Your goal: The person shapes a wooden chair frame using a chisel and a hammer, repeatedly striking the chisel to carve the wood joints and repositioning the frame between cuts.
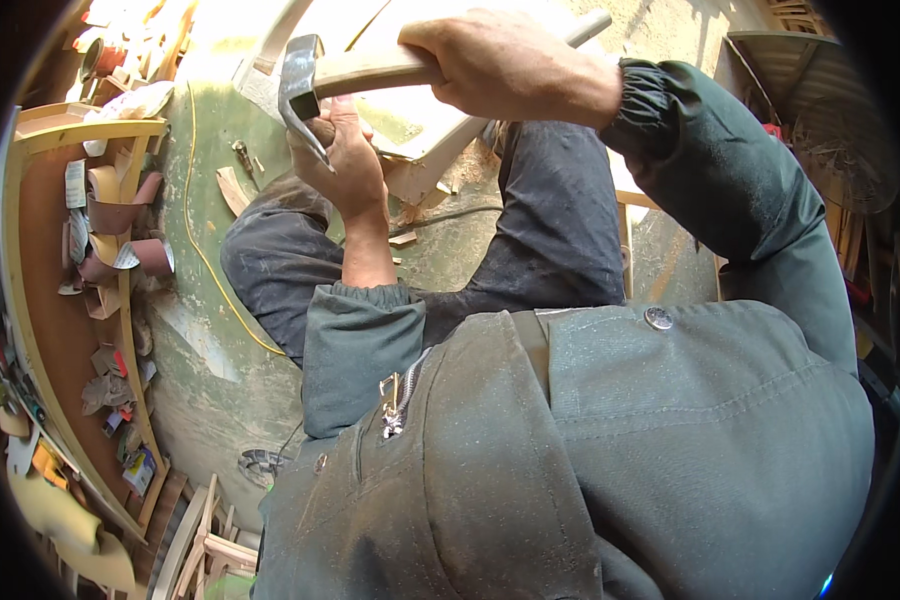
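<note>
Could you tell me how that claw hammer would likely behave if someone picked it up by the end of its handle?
The claw hammer would probably feel head-heavy: its metal head looks dense beside the pale wooden handle. It looks rigid. The right hand grips mid-handle, suggesting balance sits toward the head.

A curved wooden tray [30, 300] runs down the left side, littered with torn strips of sandpaper [110, 240] (brown and tan, some curled). Beside it a yellow cord [202, 250] trails across the worn green floor [200, 360]. Wood chips [232, 190] lie near the cord's upper stretch. Pale wooden slats [205, 545] are stacked at the lower left, and more timber [850, 150] crowds the right edge.
</note>
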`<state>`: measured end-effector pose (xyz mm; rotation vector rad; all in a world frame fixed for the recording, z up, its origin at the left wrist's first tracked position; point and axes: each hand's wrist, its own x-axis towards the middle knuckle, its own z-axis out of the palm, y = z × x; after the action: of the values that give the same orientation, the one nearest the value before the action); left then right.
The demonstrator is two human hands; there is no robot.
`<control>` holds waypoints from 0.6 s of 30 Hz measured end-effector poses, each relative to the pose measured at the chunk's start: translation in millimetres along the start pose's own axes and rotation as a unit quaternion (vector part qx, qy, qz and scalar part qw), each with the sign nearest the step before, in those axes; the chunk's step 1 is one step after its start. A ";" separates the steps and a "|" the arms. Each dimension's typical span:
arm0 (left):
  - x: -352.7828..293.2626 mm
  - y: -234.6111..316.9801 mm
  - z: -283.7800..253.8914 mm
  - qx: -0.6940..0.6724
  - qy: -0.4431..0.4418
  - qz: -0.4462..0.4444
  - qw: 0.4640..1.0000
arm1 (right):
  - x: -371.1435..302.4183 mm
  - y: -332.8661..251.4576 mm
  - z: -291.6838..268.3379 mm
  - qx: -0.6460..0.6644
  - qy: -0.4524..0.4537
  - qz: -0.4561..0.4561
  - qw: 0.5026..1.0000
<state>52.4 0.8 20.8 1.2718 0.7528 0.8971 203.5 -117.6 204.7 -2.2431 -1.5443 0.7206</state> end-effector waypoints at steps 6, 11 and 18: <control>1.4 -4.0 -2.9 -0.080 -0.003 -0.012 0.997 | 14.3 -8.4 -4.2 0.020 -0.021 -0.028 0.999; -0.8 -0.1 -3.1 -0.069 0.027 -0.033 0.997 | 46.8 -24.9 -8.3 0.013 0.123 -0.187 0.975; -8.6 -6.0 -7.0 -0.107 0.041 -0.044 0.992 | 53.1 -32.1 6.6 -0.150 0.057 -0.169 0.972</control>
<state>43.1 -3.9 13.7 1.0104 0.7512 0.9361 190.4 -56.6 204.4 -2.0867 -2.0175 0.2693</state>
